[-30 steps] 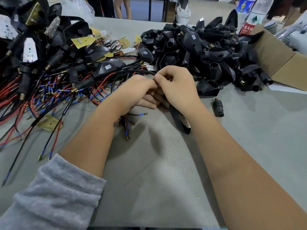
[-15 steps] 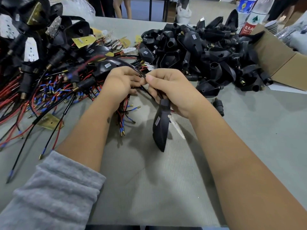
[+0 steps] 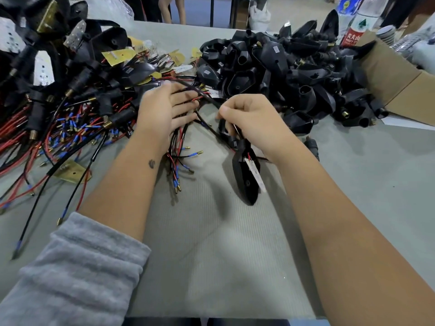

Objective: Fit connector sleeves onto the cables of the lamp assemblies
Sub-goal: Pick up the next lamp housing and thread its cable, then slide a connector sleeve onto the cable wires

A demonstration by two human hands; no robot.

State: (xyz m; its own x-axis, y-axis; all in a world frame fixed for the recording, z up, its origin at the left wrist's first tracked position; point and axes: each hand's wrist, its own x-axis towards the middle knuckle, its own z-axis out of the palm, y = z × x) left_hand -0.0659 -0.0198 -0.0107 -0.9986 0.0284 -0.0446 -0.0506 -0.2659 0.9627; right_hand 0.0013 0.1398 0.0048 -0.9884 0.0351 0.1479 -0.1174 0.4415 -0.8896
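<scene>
My right hand pinches the lamp cable; left hand spread open over loose wires. Risk: cable snags those wires, pinch slips.

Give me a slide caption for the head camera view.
Right hand grips a lamp assembly by its cable while the open left hand hovers over loose wires.

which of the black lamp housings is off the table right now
The lamp housing with the white tag, hanging by its cable from the right hand; the others lie in piles.
</scene>
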